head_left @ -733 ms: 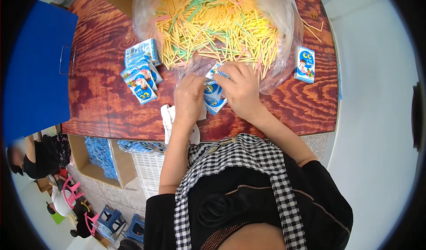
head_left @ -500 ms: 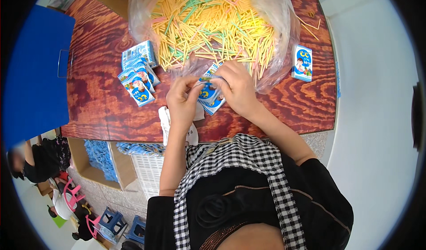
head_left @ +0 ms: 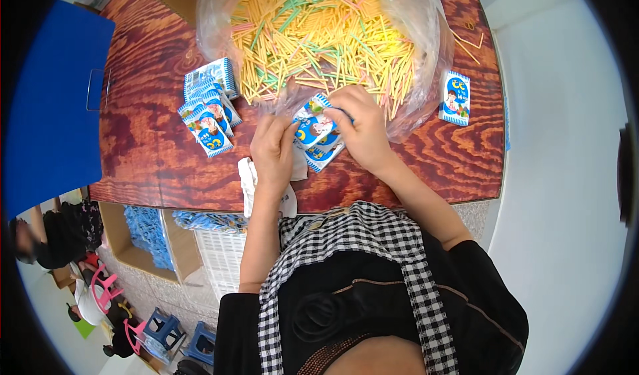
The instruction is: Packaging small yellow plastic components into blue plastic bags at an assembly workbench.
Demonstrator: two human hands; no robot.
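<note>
A small blue-and-white candy packet (head_left: 311, 130) is held between my hands above the table. My left hand (head_left: 271, 147) pinches its left edge with thumb and fingers. On the other side, my right hand (head_left: 361, 125) is closed on its upper right part, thumb across the front. Beneath it lie more packets of the same kind (head_left: 326, 154), partly covered. Just beyond my hands, a big clear plastic bag (head_left: 426, 62) lies spread wide, full of thin yellow, green and pink candy sticks (head_left: 319, 35). A crumpled white cloth (head_left: 247, 179) rests by my left wrist.
Several packets (head_left: 208, 125) are piled at the left, and a single packet (head_left: 454, 99) lies at the right. Broken sticks (head_left: 468, 49) are near the table's right edge. A blue panel (head_left: 60, 109) stands left. Below are a cardboard box (head_left: 180, 242), blue stools (head_left: 163, 328) and other people.
The packet between my hands has turned from nearly edge-on to showing its printed face. Both hands stay in about the same place.
</note>
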